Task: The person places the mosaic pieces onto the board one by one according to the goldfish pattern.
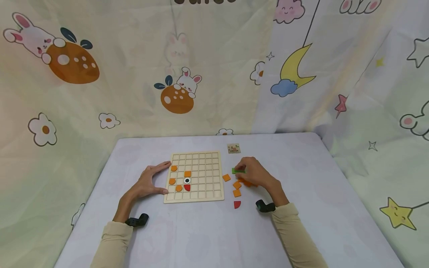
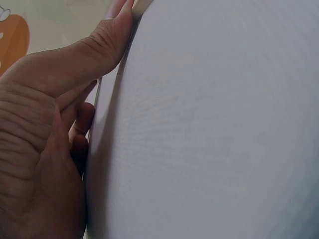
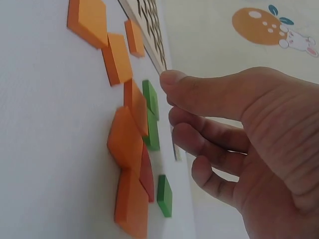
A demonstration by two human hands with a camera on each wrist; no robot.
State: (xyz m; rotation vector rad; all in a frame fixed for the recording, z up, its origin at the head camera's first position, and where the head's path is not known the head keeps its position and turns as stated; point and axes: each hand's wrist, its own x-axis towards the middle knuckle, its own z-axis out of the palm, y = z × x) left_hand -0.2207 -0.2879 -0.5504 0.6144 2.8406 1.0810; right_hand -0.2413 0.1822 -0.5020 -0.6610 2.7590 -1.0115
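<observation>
My left hand [image 1: 147,181] spreads its thumb and fingers along the left edge of a pale gridded board [image 1: 204,175]. Over the loose pieces right of the board is my right hand [image 1: 253,173], fingers loosely bent. Nothing shows between thumb and fingers in the right wrist view. Just beyond its fingertips lie green pieces [image 3: 151,99], with orange squares [image 3: 127,137] and a partly covered red piece [image 3: 147,174] close by. On the board sit several orange discs [image 1: 172,181], an orange square [image 1: 187,174], a white disc with a black ring [image 1: 187,180] and a red quarter-circle [image 1: 187,188].
A small patterned card [image 1: 233,148] lies beyond the board's far right corner. Another red quarter-circle [image 1: 237,204] lies nearer me, below the loose orange squares [image 1: 237,193]. A white cloth covers the table [image 1: 201,234]; a printed curtain [image 1: 218,74] hangs behind it.
</observation>
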